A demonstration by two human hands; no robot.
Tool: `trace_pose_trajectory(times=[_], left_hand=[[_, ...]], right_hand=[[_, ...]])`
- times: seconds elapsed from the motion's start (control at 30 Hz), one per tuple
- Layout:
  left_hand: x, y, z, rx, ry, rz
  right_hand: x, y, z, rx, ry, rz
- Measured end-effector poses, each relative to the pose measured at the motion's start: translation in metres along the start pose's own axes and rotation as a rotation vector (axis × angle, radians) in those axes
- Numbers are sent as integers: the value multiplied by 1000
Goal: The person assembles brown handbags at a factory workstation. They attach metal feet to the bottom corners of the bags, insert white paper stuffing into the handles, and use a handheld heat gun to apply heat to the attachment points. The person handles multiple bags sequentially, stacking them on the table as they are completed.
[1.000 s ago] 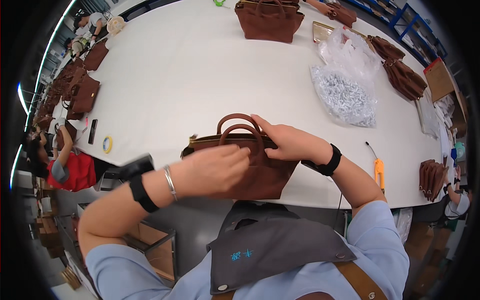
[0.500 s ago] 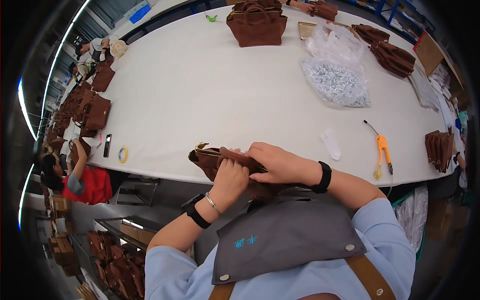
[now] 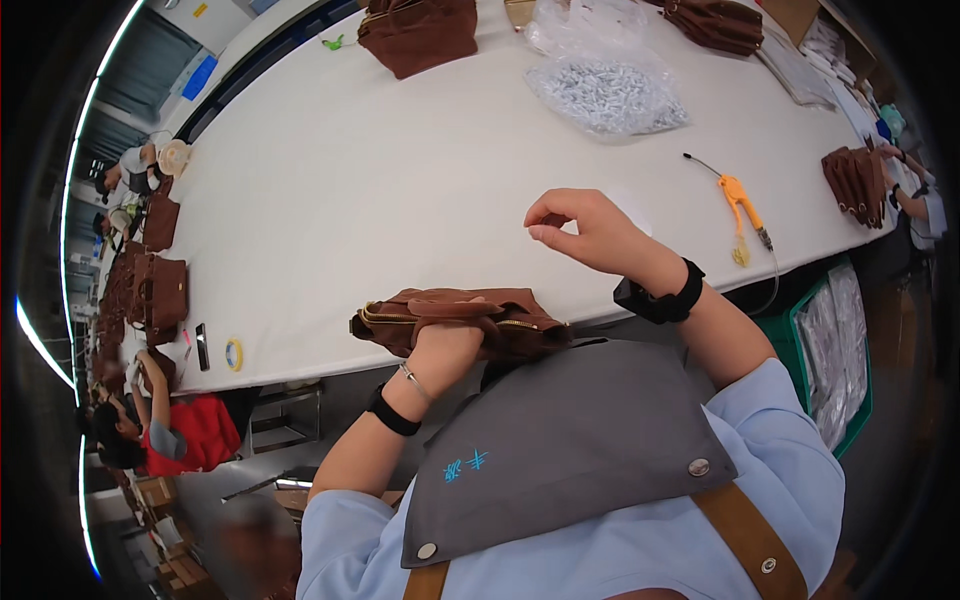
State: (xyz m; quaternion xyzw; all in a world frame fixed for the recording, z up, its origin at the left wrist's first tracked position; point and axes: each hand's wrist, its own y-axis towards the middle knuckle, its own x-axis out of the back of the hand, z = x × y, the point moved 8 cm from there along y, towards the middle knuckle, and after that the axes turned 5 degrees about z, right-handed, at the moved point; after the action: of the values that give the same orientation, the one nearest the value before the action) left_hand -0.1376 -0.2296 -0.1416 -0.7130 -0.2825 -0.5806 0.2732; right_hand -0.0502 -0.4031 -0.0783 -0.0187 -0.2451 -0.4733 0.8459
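Observation:
A brown leather handbag (image 3: 520, 305) with gold zips lies at the table's near edge, against my apron. My left hand (image 3: 449, 350) is closed on it, the fingers hidden under its handle strap (image 3: 462, 310). Apart from the bag, my right hand (image 3: 590, 232) hovers over the table to the right. Its thumb and forefinger curl together in a pinch; anything between the tips is too small to make out. Partly behind that hand lies a white piece (image 3: 632, 208).
An orange air blow gun (image 3: 740, 195) with a hose lies at right. Beyond it is a clear bag of small metallic pieces (image 3: 608, 97). Another brown handbag (image 3: 420, 38) stands at the far side. Yellow tape (image 3: 234, 354) and a phone (image 3: 202, 347) lie left; co-workers sit around.
My right hand has left the handbag and moved up and right over the table. The bag now lies flatter, with my left hand still on it. The whole view has shifted.

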Motion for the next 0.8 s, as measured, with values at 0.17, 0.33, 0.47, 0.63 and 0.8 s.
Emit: trace_pose_trajectory(times=[0.17, 0.33, 0.47, 0.63, 0.8], left_hand=[[18, 8, 41, 259, 67, 124], [90, -8, 88, 443, -859, -287], [71, -28, 118, 254, -1434, -502], [65, -21, 100, 254, -1637, -572], [60, -23, 95, 256, -1685, -539]], right_hand=[[43, -41, -21, -90, 1, -216], [56, -63, -13, -67, 9, -379], [41, -52, 43, 230, -57, -426], [39, -47, 80, 278, -105, -475], [37, -49, 97, 328, -255, -608]])
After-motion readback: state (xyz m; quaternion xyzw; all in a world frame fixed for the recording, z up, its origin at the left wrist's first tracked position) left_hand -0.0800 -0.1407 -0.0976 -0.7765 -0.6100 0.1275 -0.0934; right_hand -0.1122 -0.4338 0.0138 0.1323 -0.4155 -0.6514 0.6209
